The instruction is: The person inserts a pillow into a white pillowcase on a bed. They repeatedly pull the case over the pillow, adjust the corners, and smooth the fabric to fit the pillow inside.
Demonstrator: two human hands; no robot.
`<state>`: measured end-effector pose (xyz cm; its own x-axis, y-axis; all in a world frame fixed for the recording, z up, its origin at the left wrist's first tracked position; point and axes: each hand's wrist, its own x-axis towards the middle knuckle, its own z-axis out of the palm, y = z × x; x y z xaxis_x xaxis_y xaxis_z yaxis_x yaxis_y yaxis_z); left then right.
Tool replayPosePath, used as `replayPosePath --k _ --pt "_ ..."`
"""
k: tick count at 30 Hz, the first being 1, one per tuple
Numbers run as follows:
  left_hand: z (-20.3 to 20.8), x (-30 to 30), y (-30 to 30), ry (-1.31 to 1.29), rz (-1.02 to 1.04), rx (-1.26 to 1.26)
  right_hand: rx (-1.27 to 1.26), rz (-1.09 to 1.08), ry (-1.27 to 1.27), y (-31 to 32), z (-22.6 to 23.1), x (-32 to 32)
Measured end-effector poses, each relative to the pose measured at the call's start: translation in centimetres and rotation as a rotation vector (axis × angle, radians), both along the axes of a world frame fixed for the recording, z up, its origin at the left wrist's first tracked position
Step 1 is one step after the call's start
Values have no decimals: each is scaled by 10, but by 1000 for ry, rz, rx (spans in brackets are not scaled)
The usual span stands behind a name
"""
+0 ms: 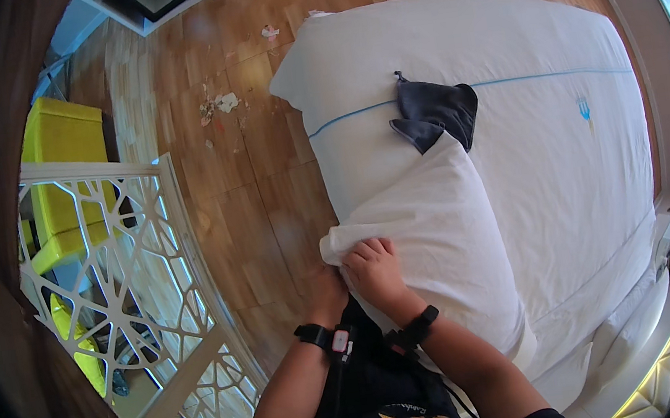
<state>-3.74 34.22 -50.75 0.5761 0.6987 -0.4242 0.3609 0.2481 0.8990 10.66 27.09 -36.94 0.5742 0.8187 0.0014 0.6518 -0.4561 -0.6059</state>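
Observation:
A plump white pillow (448, 232) in a white case lies on the near left part of the bed, one end at the bed's edge in front of me. My right hand (375, 271) rests on that end with its fingers curled into the fabric, closed on it. Just left of it, my left hand (327, 293) is up against the same end, low beside the bed. Its fingers are mostly hidden at the pillow's edge. A crumpled dark grey cloth (436, 111) touches the pillow's far tip.
The white-covered bed (560, 179) has a thin blue line (538, 77) across it and a small blue fork-shaped thing (584, 108). Paper scraps (220, 104) litter the wooden floor (222, 190). On the left stand a white lattice screen (114, 301) and a yellow chair (63, 135).

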Motion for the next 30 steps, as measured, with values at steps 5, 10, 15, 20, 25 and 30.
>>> replayPosePath --k 5,10,15,20,25,30 --pt "50 32 5 211 -93 -97 -68 -48 -102 -4 1 4" --pt "46 34 16 -23 45 -125 -143 30 -95 -11 -1 12" --pt "81 46 36 130 -56 -146 -99 112 -26 -27 -3 7" --pt "82 50 25 136 -163 -89 -17 40 53 -38 26 11" --pt "123 54 7 3 -136 -249 148 -187 167 -38 68 24" --pt "126 49 -9 -32 -130 -325 -71 -140 6 -45 41 21"
